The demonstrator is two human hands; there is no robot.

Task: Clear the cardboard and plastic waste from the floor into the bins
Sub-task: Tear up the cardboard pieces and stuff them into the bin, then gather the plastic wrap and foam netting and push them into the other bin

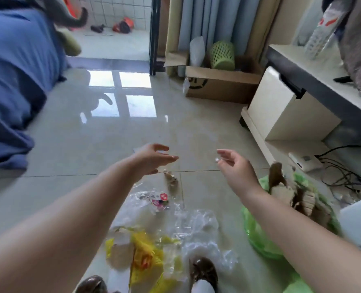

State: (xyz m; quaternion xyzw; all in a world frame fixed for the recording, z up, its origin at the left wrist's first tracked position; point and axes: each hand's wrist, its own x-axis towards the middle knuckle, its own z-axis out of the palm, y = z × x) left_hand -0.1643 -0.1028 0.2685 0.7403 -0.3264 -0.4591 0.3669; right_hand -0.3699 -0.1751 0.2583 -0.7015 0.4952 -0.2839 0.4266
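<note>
1. Reaching out over the tiled floor, the left hand held nothing, its fingers straight and loosely spread, palm turned inward.
2. The right hand was stretched out beside it, well apart, fingers lightly curled; a small pale round thing showed at its fingertips, though whether it was pinched there I cannot tell.
3. Below the right forearm a green bag-lined bin stood on the floor toward the right edge of the view, with torn brown cardboard pieces sticking up out of it.
4. One more cardboard scrap lay on the floor just below the left hand.
5. Crumpled clear plastic wrap was spread on the floor between the forearms, one piece bearing a round pink label.
6. A yellow plastic bag lay against the clear plastic, near the bottom edge, beside two brown shoes.
7. At the far wall an open cardboard box held a green perforated basket lying tilted and a white bag.
</note>
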